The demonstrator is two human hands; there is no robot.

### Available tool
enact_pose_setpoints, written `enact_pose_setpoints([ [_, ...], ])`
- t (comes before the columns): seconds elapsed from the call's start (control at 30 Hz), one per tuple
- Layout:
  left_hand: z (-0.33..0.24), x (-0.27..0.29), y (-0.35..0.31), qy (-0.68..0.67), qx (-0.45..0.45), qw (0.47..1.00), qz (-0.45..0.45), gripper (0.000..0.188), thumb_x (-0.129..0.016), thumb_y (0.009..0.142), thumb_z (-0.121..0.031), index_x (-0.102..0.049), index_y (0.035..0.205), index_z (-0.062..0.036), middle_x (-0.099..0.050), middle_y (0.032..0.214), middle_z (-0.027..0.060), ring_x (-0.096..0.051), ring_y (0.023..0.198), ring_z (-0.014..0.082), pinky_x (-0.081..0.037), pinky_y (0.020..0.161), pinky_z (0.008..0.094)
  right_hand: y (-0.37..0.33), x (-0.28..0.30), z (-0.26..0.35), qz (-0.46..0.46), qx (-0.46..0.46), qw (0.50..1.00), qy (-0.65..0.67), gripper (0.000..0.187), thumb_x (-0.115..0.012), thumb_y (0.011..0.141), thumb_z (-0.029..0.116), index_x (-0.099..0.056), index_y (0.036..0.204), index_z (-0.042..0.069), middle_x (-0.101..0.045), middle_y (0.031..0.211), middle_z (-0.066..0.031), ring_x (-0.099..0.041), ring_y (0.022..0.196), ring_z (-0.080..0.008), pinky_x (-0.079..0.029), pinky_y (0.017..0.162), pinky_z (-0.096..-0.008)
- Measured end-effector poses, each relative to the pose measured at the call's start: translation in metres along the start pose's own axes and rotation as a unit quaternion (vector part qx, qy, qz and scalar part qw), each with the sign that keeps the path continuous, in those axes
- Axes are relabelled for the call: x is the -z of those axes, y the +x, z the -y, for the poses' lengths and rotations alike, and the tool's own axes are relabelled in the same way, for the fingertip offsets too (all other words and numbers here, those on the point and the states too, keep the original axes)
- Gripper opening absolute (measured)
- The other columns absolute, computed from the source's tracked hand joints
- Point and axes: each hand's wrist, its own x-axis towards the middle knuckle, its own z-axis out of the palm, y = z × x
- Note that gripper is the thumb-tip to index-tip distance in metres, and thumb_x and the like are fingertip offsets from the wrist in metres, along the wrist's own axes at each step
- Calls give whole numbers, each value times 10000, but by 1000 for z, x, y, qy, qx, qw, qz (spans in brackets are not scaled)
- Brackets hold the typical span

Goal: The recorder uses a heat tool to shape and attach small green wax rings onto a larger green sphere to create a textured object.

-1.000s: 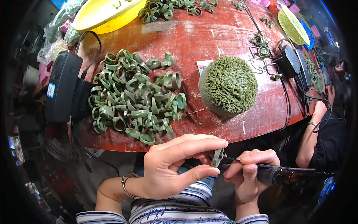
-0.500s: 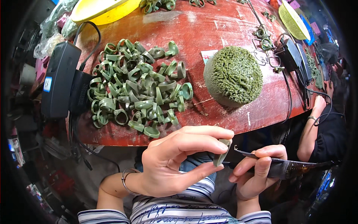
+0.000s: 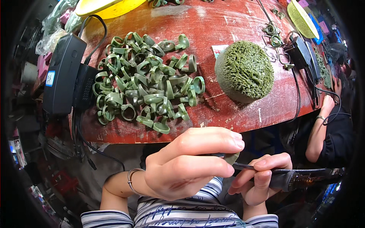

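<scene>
My left hand, with a metal bangle on its wrist, pinches a green wax-like ring. Fingers cover most of that ring. My right hand grips a pen-like tool with a thin dark blade and a dark, partly amber handle. Its narrow tip reaches the ring's lower edge by my left fingertips; whether they touch I cannot tell. On the red table beyond my hands lies a loose heap of similar green rings. Right of the heap stands a round green block with a rough, pitted top.
Black power boxes with cables stand at the table's left edge, and another black device at the right. A yellow basin and a yellow basket sit farther back. Another person's arm is at the right.
My left hand has turned, back now upward, so the ring is mostly hidden. The tool's tip has come to the ring. The table view has shifted slightly up and right.
</scene>
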Motion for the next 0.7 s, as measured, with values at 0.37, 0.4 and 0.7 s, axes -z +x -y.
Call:
enact_pose_setpoints([
  [0.37, -6, 0, -8, -7, 76, 997, -6, 378, -671, 670, 128, -520, 965, -53, -542, 1045, 208, -603, 949, 313, -532, 763, 369, 9, -8, -11, -24, 29, 999, 39, 164, -600, 850, 147, -591, 821, -14, -630, 706, -160, -639, 598, -219, -547, 553, -314],
  [0.4, -5, 0, -8, -9, 75, 997, -5, 378, -671, 670, 128, -520, 965, -53, -542, 1045, 208, -603, 949, 313, -532, 763, 369, 10, -8, -12, -22, 42, 998, 40, 150, -603, 845, 133, -592, 825, -15, -630, 710, -161, -641, 601, -223, -551, 554, -319],
  [0.7, -8, -5, -5, -97, 172, 980, -15, 411, -654, 691, 138, -488, 1050, 24, -523, 1083, 265, -593, 955, 262, -520, 786, 340, 20, -1, -21, -25, 113, 993, -15, 120, -578, 857, 104, -526, 897, 3, -616, 735, -173, -643, 622, -231, -557, 537, -322],
])
